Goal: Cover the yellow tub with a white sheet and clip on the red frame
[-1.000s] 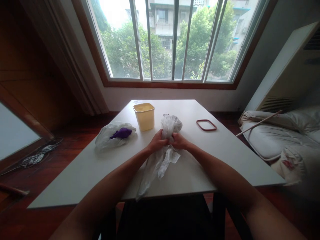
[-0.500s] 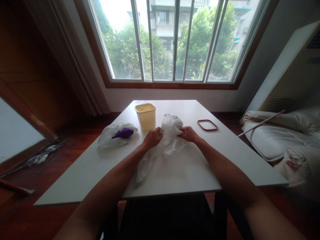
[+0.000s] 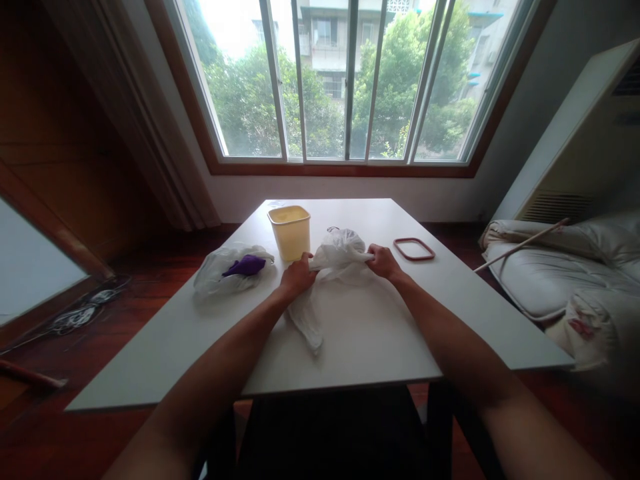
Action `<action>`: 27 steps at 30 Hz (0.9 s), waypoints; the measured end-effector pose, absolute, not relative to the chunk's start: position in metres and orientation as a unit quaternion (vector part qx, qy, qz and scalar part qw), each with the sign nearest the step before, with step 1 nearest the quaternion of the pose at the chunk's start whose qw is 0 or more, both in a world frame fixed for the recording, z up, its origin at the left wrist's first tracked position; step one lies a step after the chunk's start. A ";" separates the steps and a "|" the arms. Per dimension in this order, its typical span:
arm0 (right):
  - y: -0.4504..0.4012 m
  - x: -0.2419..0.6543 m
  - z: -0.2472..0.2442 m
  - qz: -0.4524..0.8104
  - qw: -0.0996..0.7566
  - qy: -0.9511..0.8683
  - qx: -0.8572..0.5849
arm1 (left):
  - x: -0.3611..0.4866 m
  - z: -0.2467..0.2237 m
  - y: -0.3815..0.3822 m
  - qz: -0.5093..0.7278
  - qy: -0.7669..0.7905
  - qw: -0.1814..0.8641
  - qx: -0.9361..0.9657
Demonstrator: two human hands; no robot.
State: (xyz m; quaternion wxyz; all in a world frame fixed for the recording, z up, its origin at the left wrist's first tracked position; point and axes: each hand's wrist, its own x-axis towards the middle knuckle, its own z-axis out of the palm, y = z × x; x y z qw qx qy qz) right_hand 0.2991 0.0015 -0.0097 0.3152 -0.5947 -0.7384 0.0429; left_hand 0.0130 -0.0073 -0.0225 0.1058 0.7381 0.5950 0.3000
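A white plastic bag [image 3: 343,248] lies bunched on the table, stretched between my two hands. My left hand [image 3: 298,273] is closed on its left side, and a loose strip of the plastic hangs from there toward the table's near edge. On the other side, my right hand [image 3: 384,261] grips a twisted end of the bag. Just behind my left hand stands a yellow plastic bin [image 3: 290,233], upright and without a lid. What the bag holds, if anything, is hidden. A dark thin loop [image 3: 333,229] shows at the bag's far edge.
Left on the white table [image 3: 390,340] rests another clear plastic bag [image 3: 215,283] with a purple cloth-like item [image 3: 246,265]. A reddish-brown square ring [image 3: 414,249] lies right of my right hand. Beyond the table are a window, a couch [image 3: 530,267] with a stick, and cables [image 3: 80,319].
My hands have moved apart, pulling the bag wider and tauter. The loose strip by my left hand has swung to the right.
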 end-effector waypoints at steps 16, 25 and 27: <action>-0.023 0.267 0.004 0.002 0.291 -0.800 -0.525 | 0.029 0.002 -0.022 0.382 0.438 0.603 0.547; -0.036 0.239 -0.001 0.018 0.181 -0.835 -0.519 | 0.029 0.016 -0.030 0.428 0.363 0.692 0.454; -0.034 0.238 -0.002 0.007 0.150 -0.819 -0.554 | 0.030 0.019 -0.031 0.431 0.372 0.695 0.439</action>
